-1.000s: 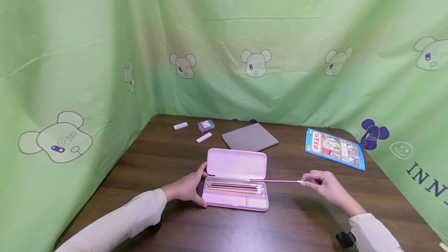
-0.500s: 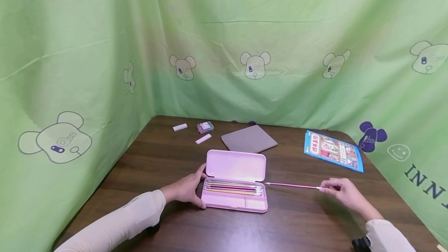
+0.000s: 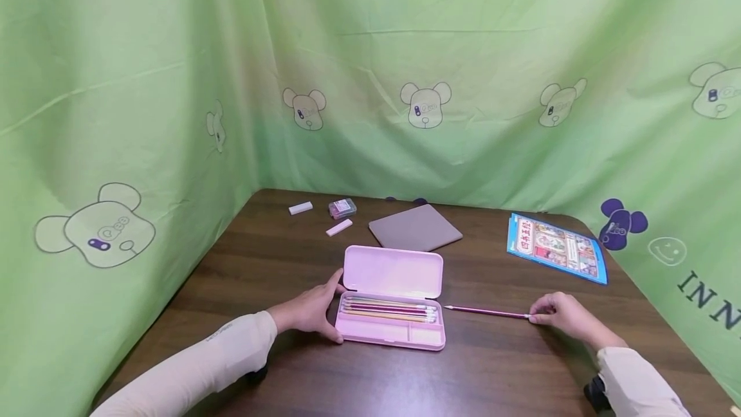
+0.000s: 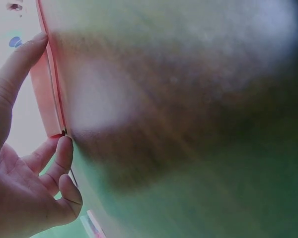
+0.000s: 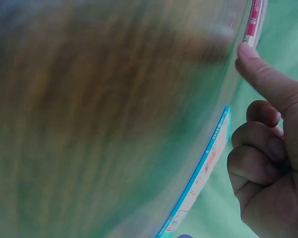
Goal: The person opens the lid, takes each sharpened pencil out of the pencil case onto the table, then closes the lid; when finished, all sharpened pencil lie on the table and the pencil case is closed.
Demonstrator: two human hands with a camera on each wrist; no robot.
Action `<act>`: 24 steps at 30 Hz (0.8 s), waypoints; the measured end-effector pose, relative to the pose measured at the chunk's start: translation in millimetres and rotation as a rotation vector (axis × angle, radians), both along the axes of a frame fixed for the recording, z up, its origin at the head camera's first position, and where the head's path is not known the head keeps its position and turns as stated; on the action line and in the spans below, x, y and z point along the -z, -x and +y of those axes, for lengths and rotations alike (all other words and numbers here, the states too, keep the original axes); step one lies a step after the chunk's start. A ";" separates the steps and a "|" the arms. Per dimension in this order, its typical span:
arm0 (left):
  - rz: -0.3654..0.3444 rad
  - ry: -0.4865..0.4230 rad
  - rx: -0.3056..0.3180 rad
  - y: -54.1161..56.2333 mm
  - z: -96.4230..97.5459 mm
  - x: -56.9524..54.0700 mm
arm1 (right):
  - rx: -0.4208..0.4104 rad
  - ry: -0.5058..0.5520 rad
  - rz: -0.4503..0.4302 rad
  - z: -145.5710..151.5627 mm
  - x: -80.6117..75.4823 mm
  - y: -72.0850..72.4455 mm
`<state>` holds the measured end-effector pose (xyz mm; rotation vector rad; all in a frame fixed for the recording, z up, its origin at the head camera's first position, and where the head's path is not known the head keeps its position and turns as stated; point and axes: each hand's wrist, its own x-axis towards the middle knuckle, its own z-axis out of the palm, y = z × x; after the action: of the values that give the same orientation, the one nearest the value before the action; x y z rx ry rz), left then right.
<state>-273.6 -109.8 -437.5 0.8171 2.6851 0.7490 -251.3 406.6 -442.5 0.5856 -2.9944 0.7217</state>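
A pink pencil case stands on the table with its lid raised. Several pencils lie side by side in its long rear compartment. My left hand holds the case's left end, thumb at the front corner and fingers toward the hinge. In the left wrist view, the thumb presses on the case's edge. To the right, my right hand pinches the eraser end of a dark red pencil. The pencil's tip points left at the case, low over the table.
Behind the case lies a grey flat rectangular item. At the back left are a small clear box, a white block and a pink stick-shaped piece. A blue-edged booklet lies at the right. Green curtains surround the table.
My right hand has drawn the red pencil rightward away from the case and lowered it toward the table. My left hand has stayed on the case.
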 end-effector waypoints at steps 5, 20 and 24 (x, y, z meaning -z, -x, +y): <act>-0.003 0.009 0.002 0.5 1.3 -1.6 | 0.056 -0.045 -0.051 0.4 -3.8 0.9; 0.010 0.032 0.010 -0.8 2.9 -4.3 | -0.003 0.170 -0.091 -37.9 -22.1 4.1; 0.012 0.040 0.008 -0.5 2.9 -4.0 | -0.074 0.178 -0.083 -54.1 -23.4 6.2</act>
<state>-273.1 -106.8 -433.4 0.8254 2.6965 0.6890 -257.5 352.5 -419.1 0.6757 -2.9517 1.0295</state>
